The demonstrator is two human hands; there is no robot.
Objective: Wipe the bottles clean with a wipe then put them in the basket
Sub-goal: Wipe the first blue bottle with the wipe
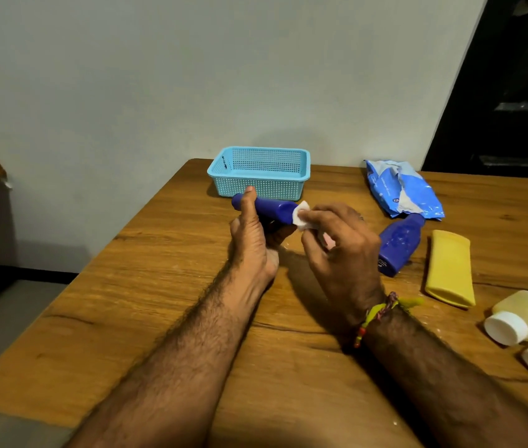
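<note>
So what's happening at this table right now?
A person's left hand holds a blue bottle above the table, while the right hand presses a white wipe against it. The basket behind looks empty. A second blue bottle and other containers lie waiting to the right.

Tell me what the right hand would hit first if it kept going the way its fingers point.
The right hand points up-left, pressing the wipe against the held bottle, so it meets that bottle at once. Beyond it stands the basket, though the depth between them is unclear.
</note>
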